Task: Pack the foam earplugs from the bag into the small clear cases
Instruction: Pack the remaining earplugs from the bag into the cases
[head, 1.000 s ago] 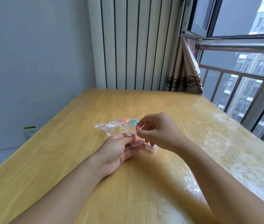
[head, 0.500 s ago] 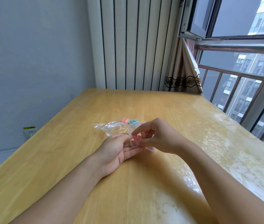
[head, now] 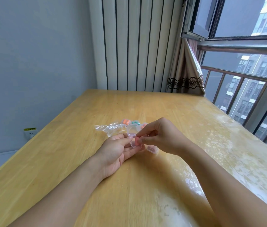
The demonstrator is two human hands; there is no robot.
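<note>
My left hand [head: 116,151] lies palm up on the wooden table [head: 146,104] and holds a small clear case [head: 133,143] on its fingertips, lid raised. My right hand [head: 160,136] pinches a pink foam earplug [head: 137,138] with thumb and forefinger, pressing it into that case. A crumpled clear bag [head: 110,129] lies just beyond my left hand. Behind it stand small cases with orange earplugs [head: 126,121], teal earplugs [head: 135,122] and another orange pair [head: 143,125]. A further clear case [head: 152,149] sits under my right hand.
The table runs to a striped wall panel at the back. A curtain [head: 186,71] and a railed window [head: 244,79] line the right side. A wall socket [head: 30,132] sits low on the left wall.
My right hand dropped from above the case down to it, bringing the pink earplug into the case held by my left hand. My left hand stayed nearly still.
</note>
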